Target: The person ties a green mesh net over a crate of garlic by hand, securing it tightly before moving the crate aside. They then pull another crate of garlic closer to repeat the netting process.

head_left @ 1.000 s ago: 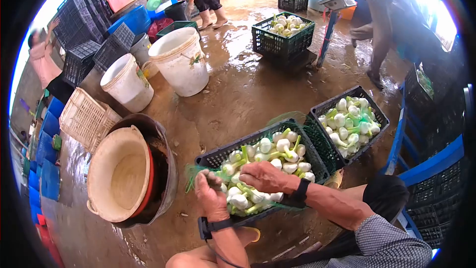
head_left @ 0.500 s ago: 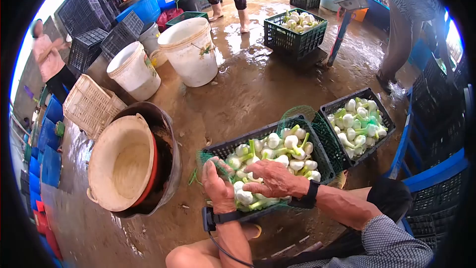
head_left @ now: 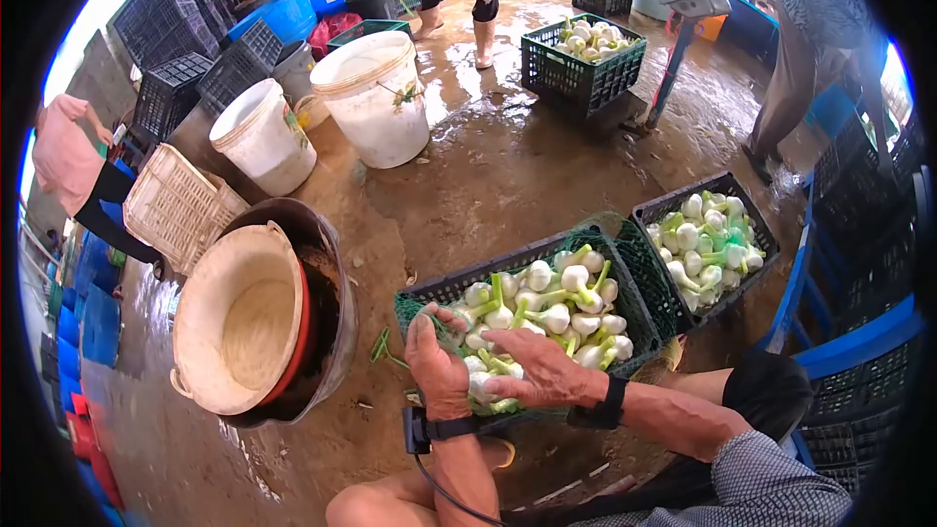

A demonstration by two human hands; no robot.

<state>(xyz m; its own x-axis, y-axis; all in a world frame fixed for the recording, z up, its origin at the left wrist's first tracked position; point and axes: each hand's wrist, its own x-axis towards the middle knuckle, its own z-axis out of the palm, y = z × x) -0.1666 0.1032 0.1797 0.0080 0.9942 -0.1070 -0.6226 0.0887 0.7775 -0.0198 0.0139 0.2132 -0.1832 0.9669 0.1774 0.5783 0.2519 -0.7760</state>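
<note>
A black crate (head_left: 639, 317) lined with green netting holds white garlic bulbs (head_left: 576, 278) with green stems. Over its near left part, my left hand (head_left: 437, 361) is raised palm inward, its fingers bent near the netting; whether it grips the net is unclear. My right hand (head_left: 542, 367) lies just right of it, fingers extended and apart over the bulbs, with nothing visible in it. Both wrists carry black bands. Touching the first crate on the right is a second garlic crate (head_left: 768, 234), with green net over some bulbs.
Left of the crate sits a cream basin (head_left: 200, 371) inside larger tubs. White buckets (head_left: 376, 127) and a wicker basket (head_left: 176, 210) lie beyond. A garlic crate (head_left: 556, 83) rests on a scale (head_left: 669, 78). Several people stand around; blue-framed crates (head_left: 859, 332) line the right.
My hands have shifted only slightly over the crate. The person at the far left has turned and bent, and a green basin has come into view at the top.
</note>
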